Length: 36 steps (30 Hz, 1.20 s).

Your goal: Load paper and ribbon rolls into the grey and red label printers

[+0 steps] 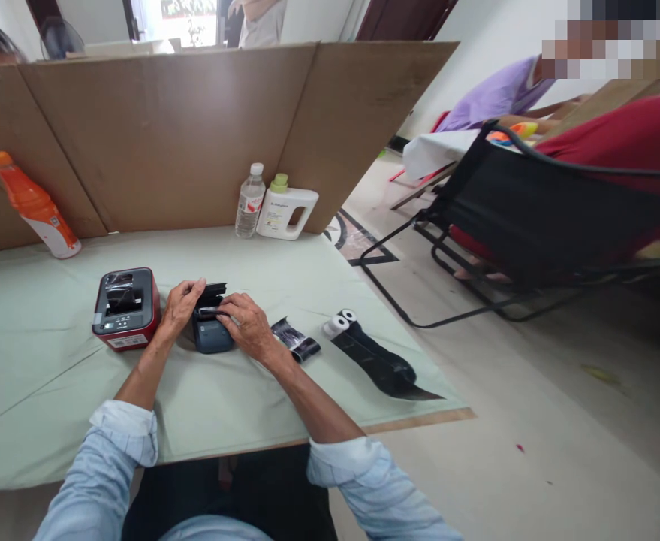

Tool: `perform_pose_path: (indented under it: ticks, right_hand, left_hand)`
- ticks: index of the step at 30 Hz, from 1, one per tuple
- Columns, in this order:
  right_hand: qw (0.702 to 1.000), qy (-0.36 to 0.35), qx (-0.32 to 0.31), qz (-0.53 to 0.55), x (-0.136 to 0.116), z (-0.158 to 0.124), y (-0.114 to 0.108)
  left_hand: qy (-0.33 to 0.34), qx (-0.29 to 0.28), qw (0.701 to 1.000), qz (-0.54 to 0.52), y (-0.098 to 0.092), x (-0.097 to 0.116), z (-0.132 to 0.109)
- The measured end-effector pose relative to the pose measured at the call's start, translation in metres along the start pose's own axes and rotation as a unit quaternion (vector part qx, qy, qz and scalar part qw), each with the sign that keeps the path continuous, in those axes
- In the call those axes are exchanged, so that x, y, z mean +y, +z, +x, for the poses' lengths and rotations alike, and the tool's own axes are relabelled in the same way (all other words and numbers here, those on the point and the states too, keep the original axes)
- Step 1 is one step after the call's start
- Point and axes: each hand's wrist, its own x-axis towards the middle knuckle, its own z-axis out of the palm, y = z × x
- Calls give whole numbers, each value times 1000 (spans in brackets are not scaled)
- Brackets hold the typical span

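A small dark blue label printer (212, 336) with its black lid raised sits in the middle of the pale green table (37, 376). My left hand (179, 305) curls against its left side near the lid, fingers bent. My right hand (246, 326) rests over the printer's right side, fingertips pressed at the open paper slot. A red and black printer (125, 308) stands just left of my left hand. Whether anything lies between my fingers is hidden.
A crumpled black wrapper (296, 340) and a black bag with two white paper rolls (339, 323) lie right of my hands. An orange bottle (32, 204), clear water bottle (249, 201) and white jug (287, 213) stand by the cardboard screen (166, 135). People sit behind a black chair (532, 218).
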Motion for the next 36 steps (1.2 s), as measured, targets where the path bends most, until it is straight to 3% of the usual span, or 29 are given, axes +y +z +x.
perform_pose_path:
  ticks: [8,12,19,23,27,36]
  right_hand:
    - [997,-14,-41,-60,-1,10,-1]
    - [999,-35,-4,-28,-10,7,-5]
    - [995,-14,77,67,-37,-20,-23]
    - [985,46,123,114,-47,-36,-38]
    - [973,118,124,157,-52,-46,-56]
    - [952,199,143,183,-53,-71,-79]
  left_hand:
    - [-3,-1,1000,2,1,-1,2]
    - [-2,-8,1000,-7,1,-1,1]
    - [8,-47,998,-32,-1,-12,-1]
    - [32,-83,996,12,-7,-17,-9]
    - [40,-110,992,36,-14,-10,-14]
    - [73,-158,980,99,-23,4,1]
